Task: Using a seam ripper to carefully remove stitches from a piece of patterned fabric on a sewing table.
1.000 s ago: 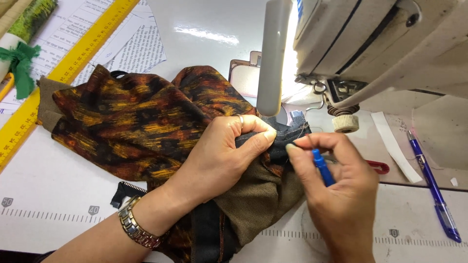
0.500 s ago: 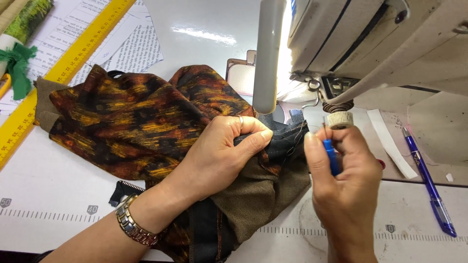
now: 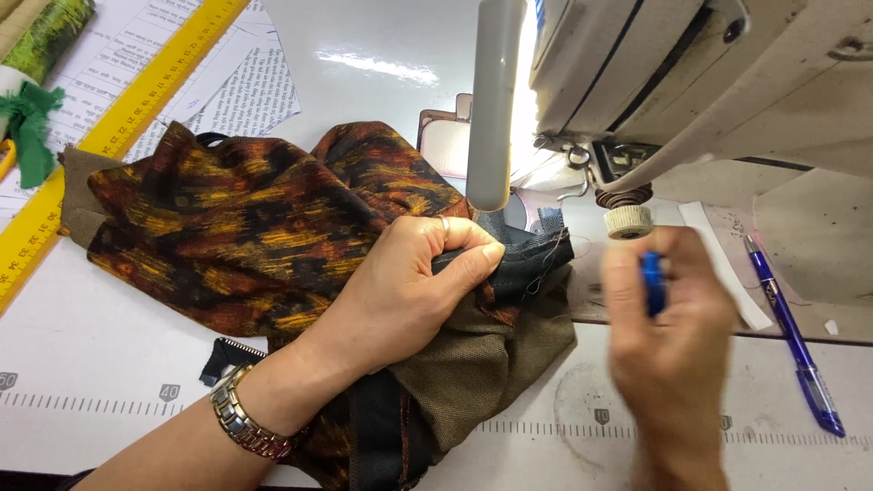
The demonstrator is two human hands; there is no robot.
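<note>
Hands at a sewing machine (image 3: 727, 82), one gripping cloth, one pinching a small blue tool.

One patterned orange-and-black fabric (image 3: 245, 236) lies bunched on the white table (image 3: 82, 364); the left hand (image 3: 409, 291), wearing one metal wristwatch (image 3: 245, 427), clamps its dark edge just beside the machine's foot. The right hand (image 3: 668, 345), blurred, closes thumb and fingers around one blue tool (image 3: 652, 284), whose shape is hard to make out. One yellow ruler (image 3: 118, 118) crosses printed paper sheets (image 3: 245, 91) at upper left; one blue pen (image 3: 793, 336) lies at right. Green cloth (image 3: 32, 127) is cut off by the edge.
</note>
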